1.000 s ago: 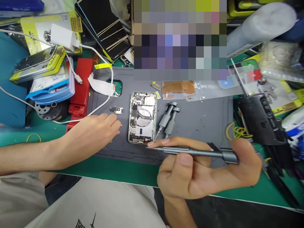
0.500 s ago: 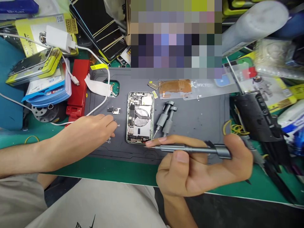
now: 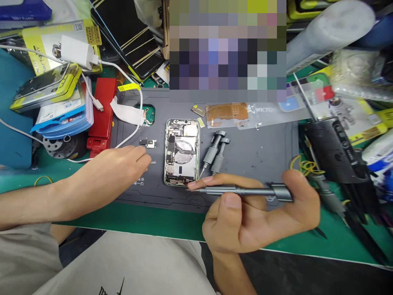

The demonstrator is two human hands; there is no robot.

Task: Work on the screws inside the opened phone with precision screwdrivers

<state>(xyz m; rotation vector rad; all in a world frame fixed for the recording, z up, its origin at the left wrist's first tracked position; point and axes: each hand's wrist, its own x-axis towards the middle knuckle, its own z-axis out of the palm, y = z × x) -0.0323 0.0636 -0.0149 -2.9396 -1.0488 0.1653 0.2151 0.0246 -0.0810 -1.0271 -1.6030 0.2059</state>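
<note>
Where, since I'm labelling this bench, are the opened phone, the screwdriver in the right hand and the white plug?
Opened phone [image 3: 182,150]: head view, round part amid its insides.
Screwdriver [image 3: 242,191]: head view, middle of its handle.
White plug [image 3: 76,52]: head view, side of its body.

The screwdriver [image 3: 221,190] looks like grey metal with a satin sheen, and the opened phone [image 3: 184,169] has a metallic rim. The mat [image 3: 260,157] appears smooth and matt, the red block [image 3: 102,108] glossy, the shirt [image 3: 129,258] soft cloth.

I watch through one head-worn camera that looks forward and down over a pale shirt [image 3: 147,262], with the opened smartphone [image 3: 188,169] at close range near mid-frame.
</note>
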